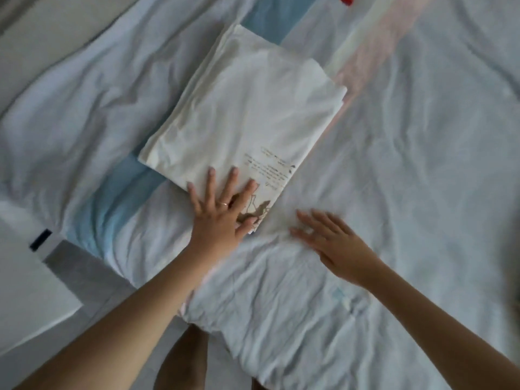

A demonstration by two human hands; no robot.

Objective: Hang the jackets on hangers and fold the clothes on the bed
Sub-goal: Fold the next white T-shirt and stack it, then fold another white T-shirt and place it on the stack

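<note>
**A:** What is nearest?

**B:** At six o'clock a bare leg (188, 358) stands against the bed's edge. At eight o'clock sits a white piece of furniture (31, 280), too blurred to name.

**A:** And the hands?

**B:** The left hand (222, 212) lies flat with its fingers straight and spread, pressing on the near corner of the folded white garment (242, 116). It wears a ring (224, 203). The right hand (337, 249), at four o'clock from the left, is also flat with straight fingers and holds nothing. It is blurred, so I cannot tell whether it touches the rumpled bedcover (408, 178) beneath it.

**A:** Where is the garment?

**B:** On the middle of the bed. It is a neat rectangle with its long sides running from seven towards one o'clock. A brown print (270, 175) with lines of text marks its near right corner, partly under the left hand's fingers.

**A:** And beyond it?

**B:** A pale blue stripe (118, 215) in the cover runs under the garment from eight towards twelve o'clock. A pink stripe (363, 60) lies at one o'clock. At twelve, a red-orange scrap (346, 0) is cut off by the top edge.
</note>
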